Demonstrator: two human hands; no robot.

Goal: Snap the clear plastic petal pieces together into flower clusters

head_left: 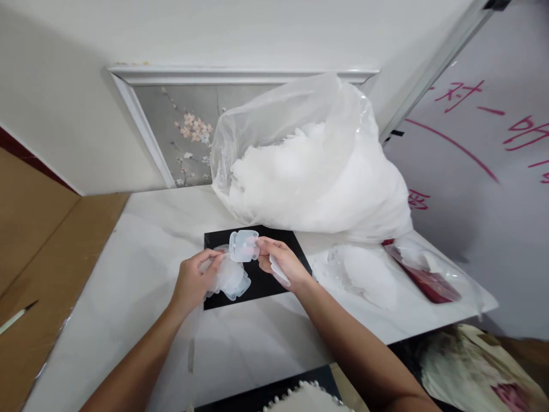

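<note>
Over a black mat (274, 289) on the white table, my left hand (193, 281) grips a loose bunch of thin, translucent plastic pieces (234, 280). My right hand (286, 264) pinches one flat, clear plastic piece (243, 245) with notched edges by its right side. That piece is held up in front of the bunch, and its left edge comes close to my left fingertips. More whitish plastic pieces (279, 272) are tucked into my right palm. Whether the single piece touches the bunch I cannot tell.
A large clear bag (369, 189) full of white pieces stands at the back. To the right lie a smaller bag of white pieces (355, 274) and a red package (429, 280). A brush-like pen (17, 317) rests on brown cardboard (38, 252) at left. A whiteboard (454, 137) stands right.
</note>
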